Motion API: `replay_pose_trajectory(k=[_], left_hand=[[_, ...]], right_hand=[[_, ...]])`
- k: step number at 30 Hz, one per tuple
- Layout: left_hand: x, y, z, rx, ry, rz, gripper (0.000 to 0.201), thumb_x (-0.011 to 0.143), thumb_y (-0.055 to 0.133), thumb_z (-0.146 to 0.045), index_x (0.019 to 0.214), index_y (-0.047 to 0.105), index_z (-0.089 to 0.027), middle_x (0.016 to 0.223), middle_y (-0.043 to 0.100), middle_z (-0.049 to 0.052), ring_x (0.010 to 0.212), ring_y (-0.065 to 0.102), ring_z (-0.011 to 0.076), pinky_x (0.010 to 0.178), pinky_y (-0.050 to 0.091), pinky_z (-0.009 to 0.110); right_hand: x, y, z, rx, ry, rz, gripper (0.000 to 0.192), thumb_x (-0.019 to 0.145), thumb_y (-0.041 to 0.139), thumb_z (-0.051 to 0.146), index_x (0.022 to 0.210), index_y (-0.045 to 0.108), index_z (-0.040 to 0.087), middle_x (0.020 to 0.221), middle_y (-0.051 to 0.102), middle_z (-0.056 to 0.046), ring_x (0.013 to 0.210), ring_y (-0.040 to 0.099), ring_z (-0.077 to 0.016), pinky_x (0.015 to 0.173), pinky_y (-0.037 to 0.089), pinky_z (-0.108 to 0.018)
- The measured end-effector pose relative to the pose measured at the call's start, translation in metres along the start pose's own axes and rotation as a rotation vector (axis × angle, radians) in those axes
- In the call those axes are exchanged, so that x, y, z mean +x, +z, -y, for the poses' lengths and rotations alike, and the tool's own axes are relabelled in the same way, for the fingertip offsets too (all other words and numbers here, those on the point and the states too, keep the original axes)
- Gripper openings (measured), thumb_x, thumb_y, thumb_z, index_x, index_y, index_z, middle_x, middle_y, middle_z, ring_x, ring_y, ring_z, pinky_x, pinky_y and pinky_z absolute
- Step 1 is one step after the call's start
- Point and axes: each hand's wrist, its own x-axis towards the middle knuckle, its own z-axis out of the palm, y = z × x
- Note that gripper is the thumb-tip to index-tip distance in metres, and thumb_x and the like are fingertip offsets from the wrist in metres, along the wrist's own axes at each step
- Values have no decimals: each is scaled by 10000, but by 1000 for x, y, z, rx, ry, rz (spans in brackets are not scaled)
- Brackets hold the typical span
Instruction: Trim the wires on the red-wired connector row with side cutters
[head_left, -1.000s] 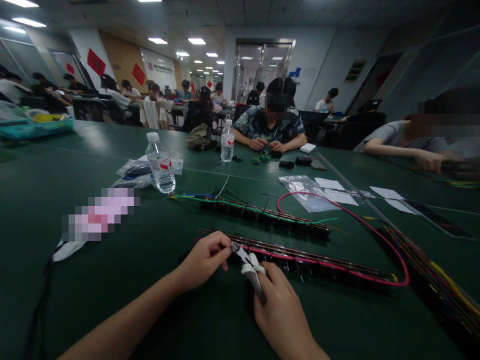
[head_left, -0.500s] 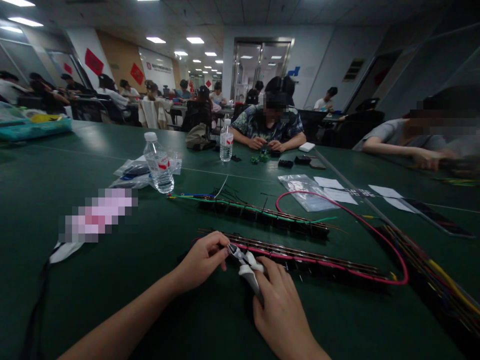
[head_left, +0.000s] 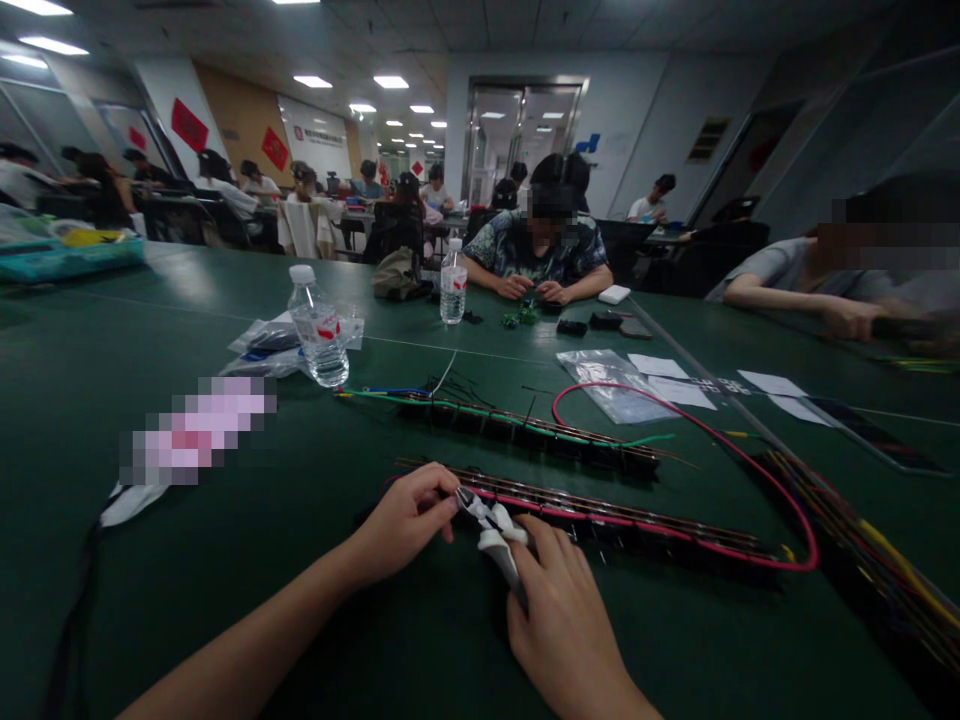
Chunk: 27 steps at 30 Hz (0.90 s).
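My right hand (head_left: 559,620) grips white-handled cutters (head_left: 491,528), whose jaws point up-left toward my left hand. My left hand (head_left: 409,520) pinches something small at the left end of the near black rail (head_left: 637,530), which carries a pink wire (head_left: 750,470) along it; what sits between the fingers is hidden. A second rail (head_left: 525,428) with green and blue wires lies just behind, parallel to the first.
A water bottle (head_left: 319,325) and plastic bags (head_left: 266,345) stand at left, a second bottle (head_left: 452,281) farther back. A wire bundle (head_left: 862,540) runs along the right. Papers (head_left: 660,366) and a clear bag (head_left: 611,385) lie beyond. Other people sit across and at right.
The view has shifted very slightly. Both hands and the cutters stay at the rail's left end with only tiny movement.
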Motion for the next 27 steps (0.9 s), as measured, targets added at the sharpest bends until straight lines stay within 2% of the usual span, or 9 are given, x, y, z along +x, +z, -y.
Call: replay_pose_trajectory(k=[9,27], left_hand=[[0,0,-1,18,-3,5,59,878,524,-165,841,559,-136,918,515,26,640,559,88,595,508,249],[0,-2,2,51,-10,15,64,888,528,-166,846,567,-138,944,519,27,635,576,87,597,488,251]], right_hand=[[-1,6,-4,-14,-9,8,458,705,490,11,1111,621,178,1200,567,-129,1053,508,-300,896,425,-457],[1,4,-4,-51,-41,-14,394,712,501,11,1040,634,184,1118,597,-115,950,532,-268,806,454,-411]])
